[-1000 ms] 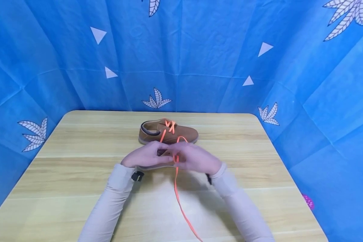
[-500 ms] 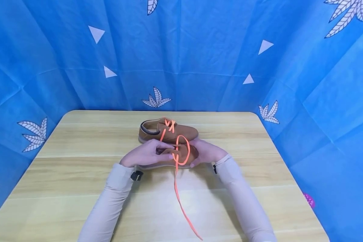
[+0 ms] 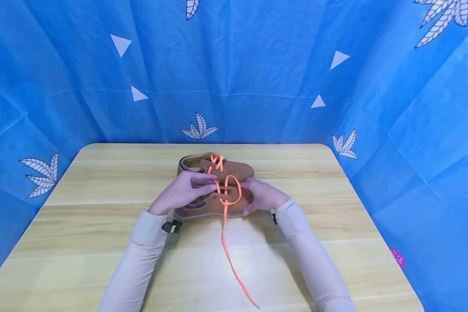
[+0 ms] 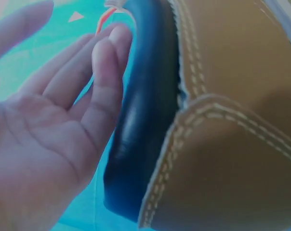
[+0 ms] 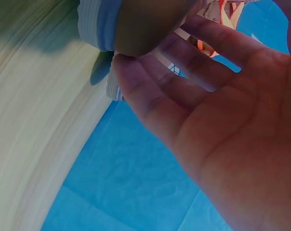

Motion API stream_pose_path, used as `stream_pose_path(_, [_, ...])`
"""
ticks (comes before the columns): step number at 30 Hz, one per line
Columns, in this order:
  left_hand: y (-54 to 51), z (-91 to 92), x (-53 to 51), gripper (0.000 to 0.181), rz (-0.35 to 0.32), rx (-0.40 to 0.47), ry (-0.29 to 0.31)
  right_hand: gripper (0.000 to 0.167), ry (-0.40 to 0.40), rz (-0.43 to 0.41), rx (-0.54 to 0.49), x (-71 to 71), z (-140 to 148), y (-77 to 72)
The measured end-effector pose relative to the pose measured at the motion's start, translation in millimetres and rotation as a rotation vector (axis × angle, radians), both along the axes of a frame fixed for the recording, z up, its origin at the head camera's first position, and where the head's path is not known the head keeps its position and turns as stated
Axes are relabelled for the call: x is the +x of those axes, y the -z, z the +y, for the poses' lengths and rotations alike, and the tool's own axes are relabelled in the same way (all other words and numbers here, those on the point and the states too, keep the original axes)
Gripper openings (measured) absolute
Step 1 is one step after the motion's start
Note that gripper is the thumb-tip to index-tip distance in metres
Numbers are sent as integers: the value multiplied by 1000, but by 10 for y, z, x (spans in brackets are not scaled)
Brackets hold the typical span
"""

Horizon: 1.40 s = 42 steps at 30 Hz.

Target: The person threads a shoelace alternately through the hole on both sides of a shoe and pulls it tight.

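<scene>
Two brown shoes lie side by side, toes to the right. On the near shoe [image 3: 208, 206], an orange lace [image 3: 239, 188] forms a loop over the front, and a long end trails down the table. My left hand [image 3: 175, 193] is at the shoe's opening, with a short stretch of lace between thumb and fingers. In the left wrist view a bit of lace [image 4: 104, 19] shows behind the fingertips, beside the dark collar [image 4: 145, 96]. My right hand [image 3: 266, 196] grips the toe, thumb in front and fingers behind; its palm [image 5: 232, 130] shows in the right wrist view.
Just behind stands the far shoe [image 3: 238, 169], orange lace crossed on its top. Both shoes rest on a pale wooden table [image 3: 101, 182]. A blue patterned cloth [image 3: 257, 65] hangs behind the table and along its sides.
My right hand went from the lace near the eyelets to the toe, uncovering the lace loop. My left hand has shifted slightly left and up, with lace now stretched from its fingertips.
</scene>
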<state>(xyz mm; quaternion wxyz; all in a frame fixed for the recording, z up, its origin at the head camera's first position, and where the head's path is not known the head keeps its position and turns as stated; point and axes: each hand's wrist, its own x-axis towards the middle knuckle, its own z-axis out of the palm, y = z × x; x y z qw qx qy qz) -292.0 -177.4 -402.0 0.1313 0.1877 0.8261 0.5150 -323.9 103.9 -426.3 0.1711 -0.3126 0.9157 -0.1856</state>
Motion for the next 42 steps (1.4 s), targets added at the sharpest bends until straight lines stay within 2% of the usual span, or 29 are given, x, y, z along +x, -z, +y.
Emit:
stream_pose_path(3, [-23,-20,-11,48,-7,68,-87,85,22,-13,12,7,-10,-2])
stream_pose_path(6, [-59,-48,-6,51,-22,179,-191,86,27,-16,19,11,-20,-2])
stream_pose_path(11, [-156,-72,36,58,0,356,-345,84,22,-12,23,7,-26,-2])
stream_pose_path(16, [-236,-72,60,57,101,514,-395,86,22,-13,26,-5,-27,-7])
stream_pose_path(18, [-248,-80,56,57,140,541,-400,87,20,-10,30,-7,-27,-10])
stream_pose_path(20, [-245,-105,40,58,167,476,-415,88,19,-7,32,-7,-28,-14])
stream_pose_path(21, [-235,-128,29,59,172,408,-425,88,20,-9,31,-6,-29,-15])
stream_pose_path(24, [-183,-232,-7,62,145,96,-447,88,20,-12,32,-3,-31,-13])
stream_pose_path(27, [-115,-363,-30,63,82,-204,-389,89,20,-17,35,4,-28,-9])
stream_pose_path(30, [-48,-456,-49,57,63,-377,-302,90,22,-18,39,11,-22,-6])
stream_pose_path(33, [-2,-483,-52,56,45,-481,-242,90,20,-15,40,11,-16,-3])
stream_pose_path(36, [13,-453,-41,57,68,-564,-192,90,10,-17,39,9,-12,3])
stream_pose_path(39, [-11,-383,-29,53,102,-574,-130,91,3,-22,33,4,-7,11])
stream_pose_path(42, [-49,-293,-18,45,109,-526,-59,91,7,-28,28,-8,0,15])
